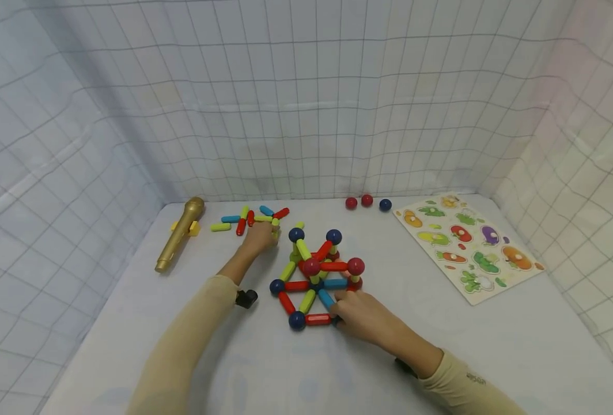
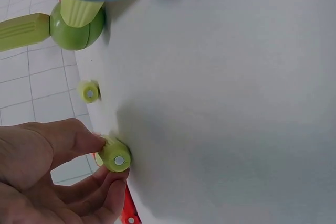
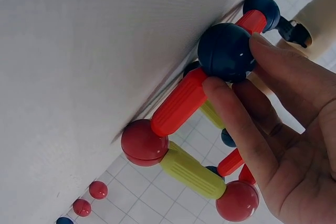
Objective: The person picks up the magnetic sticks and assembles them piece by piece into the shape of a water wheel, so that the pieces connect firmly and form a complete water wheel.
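A structure of magnetic rods and balls (image 1: pixel 297 320) stands mid-table, with a flat base and several upright lime rods topped by balls and crossing rods. My left hand (image 1: pixel 258 239) is left of and behind it, pinching a lime-green magnetic rod (image 2: pixel 115 156) between thumb and fingers; the rod's round end with a metal dot faces the left wrist camera. At the structure's near right corner my right hand (image 1: pixel 360 316) pinches a dark blue ball (image 3: pixel 226 52), which joins red rods. In the head view that ball is mostly hidden by the fingers.
Loose red, blue and lime rods (image 1: pixel 220 227) lie behind the left hand. A gold toy microphone (image 1: pixel 181 233) rests on yellow supports at left. Red balls (image 1: pixel 366 200) and a dark blue ball (image 1: pixel 385 204) sit near the back wall. A vegetable puzzle board (image 1: pixel 472 248) lies at right.
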